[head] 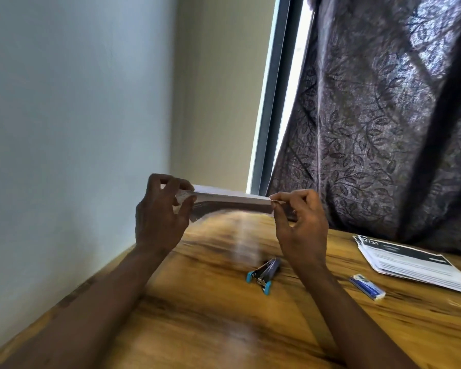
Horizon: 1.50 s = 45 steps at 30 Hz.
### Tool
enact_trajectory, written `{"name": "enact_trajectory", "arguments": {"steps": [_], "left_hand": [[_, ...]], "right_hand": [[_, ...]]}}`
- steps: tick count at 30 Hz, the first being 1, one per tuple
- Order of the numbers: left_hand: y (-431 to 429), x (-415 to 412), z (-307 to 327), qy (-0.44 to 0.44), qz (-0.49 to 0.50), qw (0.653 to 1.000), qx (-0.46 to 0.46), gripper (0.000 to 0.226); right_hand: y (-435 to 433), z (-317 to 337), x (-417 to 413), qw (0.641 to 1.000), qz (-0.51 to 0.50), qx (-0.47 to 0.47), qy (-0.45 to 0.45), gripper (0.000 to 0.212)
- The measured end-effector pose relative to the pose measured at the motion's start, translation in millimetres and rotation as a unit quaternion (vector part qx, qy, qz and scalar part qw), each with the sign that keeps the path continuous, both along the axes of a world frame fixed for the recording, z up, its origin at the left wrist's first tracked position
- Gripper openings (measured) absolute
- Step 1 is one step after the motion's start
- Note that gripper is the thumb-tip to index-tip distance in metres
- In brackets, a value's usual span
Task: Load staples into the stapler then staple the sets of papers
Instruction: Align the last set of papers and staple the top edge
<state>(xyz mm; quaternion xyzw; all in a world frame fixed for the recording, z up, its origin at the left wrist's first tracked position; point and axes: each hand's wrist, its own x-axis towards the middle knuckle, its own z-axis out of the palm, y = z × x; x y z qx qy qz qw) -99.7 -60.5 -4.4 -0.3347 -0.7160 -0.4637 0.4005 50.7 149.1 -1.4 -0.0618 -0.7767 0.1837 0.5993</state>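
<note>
Fingers [171, 187] of left hand [157, 217] pinched on left end of a set of papers [232, 199], thumb beneath, fingertips curled over top edge. Fingers [280, 209] of right hand [301, 225] pinched on right end of same set, thumb and forefinger closed on the corner. Set held nearly edge-on to the camera, roughly level, raised above the wooden table [197, 302] and spanning the gap between both hands. Dark printing visible on underside near left end; underside sagging slightly there.

Stapler [264, 271] lying on the table below and between the hands, touching neither. Grey body, blue tips at near end, the two arms splayed apart in a narrow V. Whether staples sat in the magazine: not discernible.

Small blue-and-white box [367, 287] lying flat on the table to the right of stapler, apart from it; contents not readable. Stack of printed sheets [415, 265] resting further right at table edge, slightly fanned, dark header band across the top page.

Dark patterned curtain [383, 115] hanging behind the table on the right, window frame [272, 102] beside it, plain wall [64, 115] on the left.
</note>
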Motion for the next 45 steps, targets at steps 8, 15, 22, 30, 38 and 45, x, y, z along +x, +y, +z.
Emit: {"name": "enact_trajectory", "arguments": {"steps": [8, 15, 22, 30, 38, 45], "left_hand": [[1, -3, -8, -0.091, -0.059, 0.993, 0.057, 0.029], [-2, -19, -17, -0.259, -0.065, 0.961, -0.079, 0.03], [-3, -33, -34, -0.29, -0.03, 0.9, -0.324, 0.02], [3, -19, -29, -0.162, 0.01, 0.922, -0.35, 0.024], [14, 30, -43, -0.061, -0.158, 0.898, -0.406, 0.034], [-6, 14, -30, -0.137, -0.046, 0.916, -0.375, 0.03]], "right_hand": [[-12, -12, -1, 0.996, 0.046, -0.077, -0.007, 0.014], [-20, -30, 4, 0.969, 0.004, -0.091, -0.23, 0.018], [-28, -34, 0, 0.929, -0.079, 0.02, -0.36, 0.015], [-26, -37, -5, 0.882, 0.085, -0.045, -0.461, 0.032], [-23, -39, -8, 0.883, 0.036, -0.067, -0.463, 0.038], [-23, -37, -10, 0.873, 0.032, -0.095, -0.478, 0.044]]}}
